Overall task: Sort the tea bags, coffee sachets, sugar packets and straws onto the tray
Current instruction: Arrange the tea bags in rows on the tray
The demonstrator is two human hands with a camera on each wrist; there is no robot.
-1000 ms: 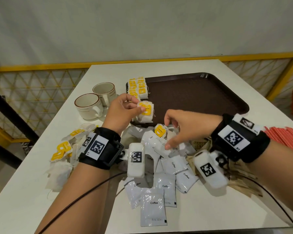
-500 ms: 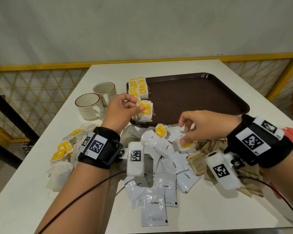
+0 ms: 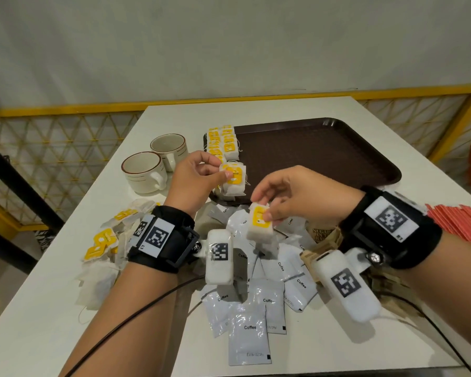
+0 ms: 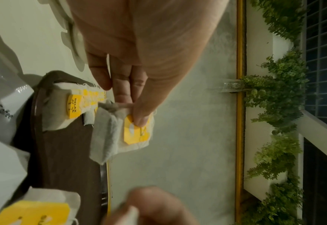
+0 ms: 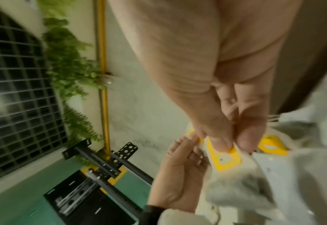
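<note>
Thumb and forefinger of the left hand (image 3: 193, 176) pinch a small stack of tea bags (image 3: 233, 179) by its top edge, the yellow tag facing up, and hold it in the air just over the near left corner of the tray (image 3: 324, 156); the right hand (image 3: 291, 197) pinches one more tea bag (image 3: 260, 224) by its tag (thumb on the yellow, fingers behind), lifted clear of the coffee sachets (image 3: 249, 336) heaped on the table (image 3: 38, 322). So the tea-bag step is in hand: a row of tea bags (image 3: 223, 142) already lies along the tray's left edge, while a loose pile of them (image 3: 104, 240) waits on the table beyond the left wrist. The next move, as I judge it, calls for bringing the right hand's bag to the left hand's stack, then setting the lot down beside that row. The brown sugar packets (image 3: 321, 235) and red straws (image 3: 454, 221) lie untouched at the right.
</note>
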